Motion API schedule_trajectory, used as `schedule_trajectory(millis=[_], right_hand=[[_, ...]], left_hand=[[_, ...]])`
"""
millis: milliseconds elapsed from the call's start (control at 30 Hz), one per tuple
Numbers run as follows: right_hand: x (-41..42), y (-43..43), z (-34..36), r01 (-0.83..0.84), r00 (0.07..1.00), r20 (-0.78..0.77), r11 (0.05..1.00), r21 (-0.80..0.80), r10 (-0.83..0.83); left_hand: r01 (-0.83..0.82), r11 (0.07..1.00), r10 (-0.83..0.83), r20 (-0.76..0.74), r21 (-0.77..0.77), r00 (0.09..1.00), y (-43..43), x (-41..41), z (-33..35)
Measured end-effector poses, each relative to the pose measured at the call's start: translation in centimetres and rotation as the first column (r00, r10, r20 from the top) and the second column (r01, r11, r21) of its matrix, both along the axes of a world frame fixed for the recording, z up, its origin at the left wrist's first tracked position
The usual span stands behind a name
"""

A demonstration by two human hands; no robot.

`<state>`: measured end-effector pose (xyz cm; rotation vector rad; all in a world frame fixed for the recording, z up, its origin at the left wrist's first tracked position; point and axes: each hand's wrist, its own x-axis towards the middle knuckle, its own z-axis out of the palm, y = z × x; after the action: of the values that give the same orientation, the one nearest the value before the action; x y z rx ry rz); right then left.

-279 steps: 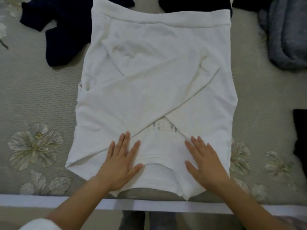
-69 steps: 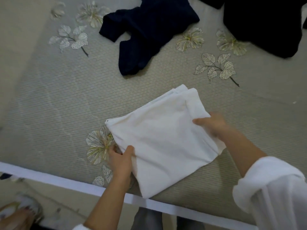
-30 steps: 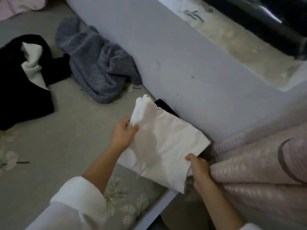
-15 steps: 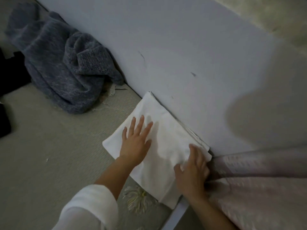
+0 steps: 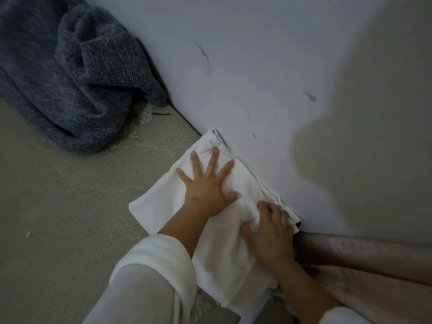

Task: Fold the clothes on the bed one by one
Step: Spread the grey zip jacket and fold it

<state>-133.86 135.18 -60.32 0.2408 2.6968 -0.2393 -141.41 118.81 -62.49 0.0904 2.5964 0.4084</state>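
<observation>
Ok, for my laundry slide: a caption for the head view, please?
Left hand, spread flat, and right hand rest on a folded white garment by the wall, near a crumpled grey knit garment.

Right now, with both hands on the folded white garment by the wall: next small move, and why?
Probably lift both hands and reach for the grey knit. The white garment lies folded flat against the wall, left hand spread on it, right hand resting at its wall-side edge, so it looks placed; the grey knit lies crumpled, unfolded.
</observation>
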Motion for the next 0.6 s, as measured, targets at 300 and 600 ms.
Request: schedule_trajectory(millis=[300, 600], right_hand=[[-1.6, -9.0, 1.6, -0.165, 0.965, -0.218, 0.983, -0.08, 0.144], [-8.3, -21.0, -1.2, -0.619, 0.778, -0.243, 0.772, -0.144, 0.579]], left_hand=[[-0.36, 0.907, 0.403, -0.204, 0.217, 0.892, -11.7, 6.8, 0.2], [-0.646, 0.759, 0.639, -0.286, 0.084, 0.714, -25.7, 4.7, -1.5]])
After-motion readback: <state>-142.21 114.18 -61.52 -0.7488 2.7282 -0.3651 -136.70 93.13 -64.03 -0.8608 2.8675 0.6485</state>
